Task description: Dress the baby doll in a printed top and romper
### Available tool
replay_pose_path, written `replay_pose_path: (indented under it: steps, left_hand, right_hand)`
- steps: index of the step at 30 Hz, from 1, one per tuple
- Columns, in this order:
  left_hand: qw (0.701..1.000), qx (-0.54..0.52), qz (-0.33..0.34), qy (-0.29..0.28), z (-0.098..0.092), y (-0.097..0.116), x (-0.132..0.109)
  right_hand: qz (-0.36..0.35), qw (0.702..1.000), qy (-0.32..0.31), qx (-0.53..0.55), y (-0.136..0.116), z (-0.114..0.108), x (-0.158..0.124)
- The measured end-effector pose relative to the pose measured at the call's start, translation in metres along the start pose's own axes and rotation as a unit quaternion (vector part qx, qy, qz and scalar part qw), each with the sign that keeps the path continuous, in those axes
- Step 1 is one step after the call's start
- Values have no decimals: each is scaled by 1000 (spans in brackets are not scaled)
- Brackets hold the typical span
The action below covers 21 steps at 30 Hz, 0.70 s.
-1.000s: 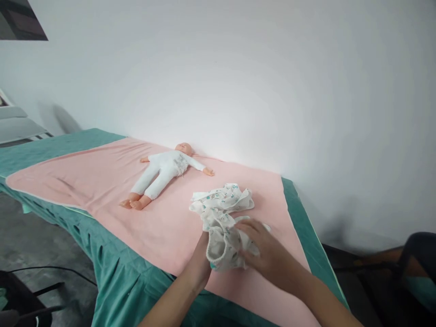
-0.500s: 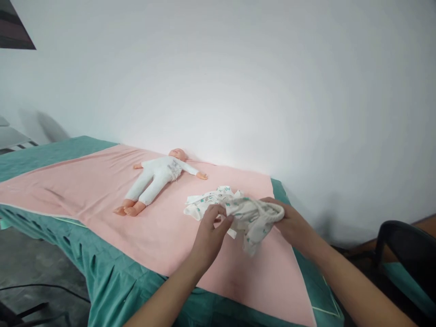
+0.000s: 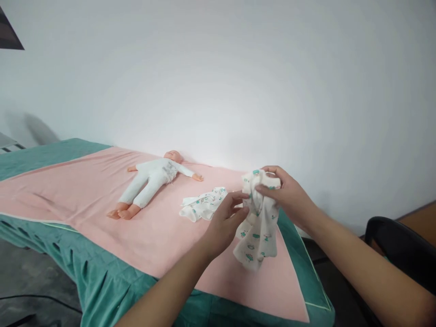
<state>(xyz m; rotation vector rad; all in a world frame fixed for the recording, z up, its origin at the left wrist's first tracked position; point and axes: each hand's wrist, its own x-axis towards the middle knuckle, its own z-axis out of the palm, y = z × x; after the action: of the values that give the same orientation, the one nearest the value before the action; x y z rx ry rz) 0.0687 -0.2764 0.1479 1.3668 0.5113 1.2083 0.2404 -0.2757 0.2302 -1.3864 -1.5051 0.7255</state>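
Note:
My right hand [image 3: 289,196] grips the top of a small white garment with green print [image 3: 257,231] and holds it up so that it hangs above the pink sheet [image 3: 85,190]. My left hand [image 3: 223,222] pinches the same garment at its left edge. A second printed white garment [image 3: 202,205] lies crumpled on the sheet just left of my hands. Farther left a baby doll in a white suit [image 3: 151,178] lies on its back, arms spread, head toward the wall.
The pink sheet covers a green-draped bed [image 3: 112,281] that stands against a white wall. A dark chair [image 3: 402,247] stands at the right. Grey floor with a black cable lies at the lower left.
Both hands have lifted one printed garment off the sheet and raised it to the right. The other garment has stayed lying on the sheet.

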Motion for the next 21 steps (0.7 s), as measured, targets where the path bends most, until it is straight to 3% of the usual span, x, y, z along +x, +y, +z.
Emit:
replay_pose_path:
  steps: [4,7,10,13,15,17,19,21]
  left_hand:
    - [988,139,-58,30,-28,-57,-5]
    - [971,216,-95,36,-52,-107,-13]
    - [954,288,-76,29,-69,-146,-22]
    - [938,345,-35,10,-76,-165,-26]
    - [937,347,-27,4,-78,-168,-26]
    - [942,336,-27,8,-78,-168,-26]
    - [945,326,-27,13,-78,-167,-25]
    - [945,325,-25,14,-78,-168,-25]
  right_hand:
    - [22,999,5,-27,9,-21,36]
    - [15,994,47,-95,22,-39,79]
    - [-20,977,130,-168,27,-57,121]
    - [-85,945,212,-233,23,-75,145]
    - [-134,924,230,-274,27,-82,143]
    - [-155,917,198,-308,47,-82,125]
    - [-129,923,116,-343,87,-73,93]
    - [-83,931,-5,-355,143,-61,52]
